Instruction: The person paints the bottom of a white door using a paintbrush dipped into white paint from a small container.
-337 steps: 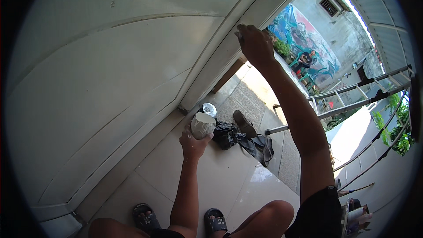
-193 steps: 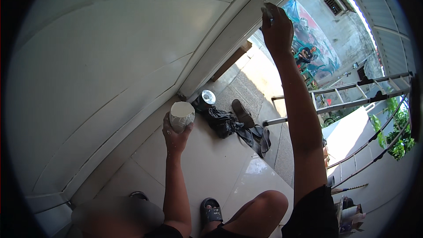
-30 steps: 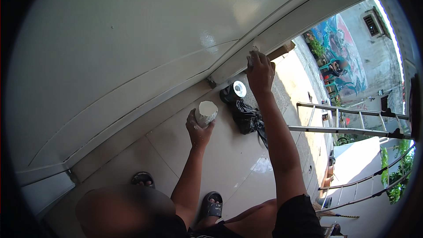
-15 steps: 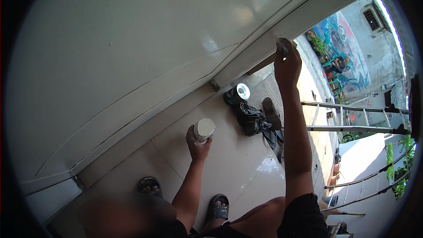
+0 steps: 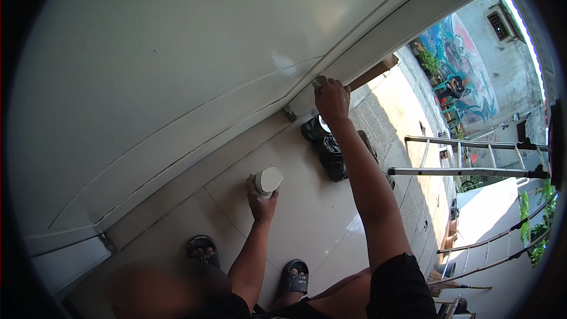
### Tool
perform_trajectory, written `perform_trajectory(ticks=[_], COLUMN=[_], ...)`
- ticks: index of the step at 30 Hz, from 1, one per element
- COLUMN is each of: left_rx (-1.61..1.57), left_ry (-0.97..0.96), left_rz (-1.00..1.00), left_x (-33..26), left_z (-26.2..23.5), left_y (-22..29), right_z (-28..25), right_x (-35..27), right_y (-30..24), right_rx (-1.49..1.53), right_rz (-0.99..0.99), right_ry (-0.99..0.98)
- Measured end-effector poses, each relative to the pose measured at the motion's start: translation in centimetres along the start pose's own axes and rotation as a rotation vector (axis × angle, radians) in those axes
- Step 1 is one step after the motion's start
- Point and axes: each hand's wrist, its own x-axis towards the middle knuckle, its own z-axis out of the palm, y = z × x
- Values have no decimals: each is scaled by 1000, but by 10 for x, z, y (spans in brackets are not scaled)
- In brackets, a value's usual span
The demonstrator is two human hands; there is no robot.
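Note:
My left hand (image 5: pixel 260 204) is wrapped around a small white cup (image 5: pixel 270 181) filled close to the brim with a smooth whitish paint-like substance. White flecks dot the skin of that hand. Farther up, my right hand (image 5: pixel 333 100) is closed against the pale door frame (image 5: pixel 360 47), low on its length and close to the floor. Whatever its fingers grip is too small and hidden to name. The large glossy off-white door panel (image 5: pixel 177 65) fills the upper left, with grooves along its border.
Below my right forearm lie a black plastic bag (image 5: pixel 332 156) and a partly hidden round can. Beige tiles (image 5: pixel 307 218) cover the floor. Outside on the right stand a metal ladder (image 5: pixel 472 171) and a seated person (image 5: pixel 455 87) before a painted wall.
My right hand has moved left and down along the door frame, now covering part of the can. The left hand and its cup have shifted slightly left and down.

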Motion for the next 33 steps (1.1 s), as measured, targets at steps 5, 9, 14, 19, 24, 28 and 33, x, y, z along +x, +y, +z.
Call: perform_trajectory(ticks=[5,9,14,19,24,28,33], left_rx=[-33,11,-34,-93,-31,-22,-40], left_ry=[-27,-6,-27,-77,-30,-53,-95], left_rz=[-53,-35,-52,-79,-50,-32,-81], left_x=[6,2,-2,-6,-4,-5,-6], left_z=[0,2,4,3,-4,-4,-3], left_y=[-4,-17,-22,-23,-25,-24,-25], right_z=[-20,-120,-174,-89,-31,-38,-161], right_x=[-1,33,35,12,2,15,73], right_y=[33,60,53,44,21,32,70], right_rx=[192,98,-223,-176,-49,195,72], right_rz=[100,-38,-201,-202,-136,1,6], right_ry=[-12,235,585,323,117,57,251])
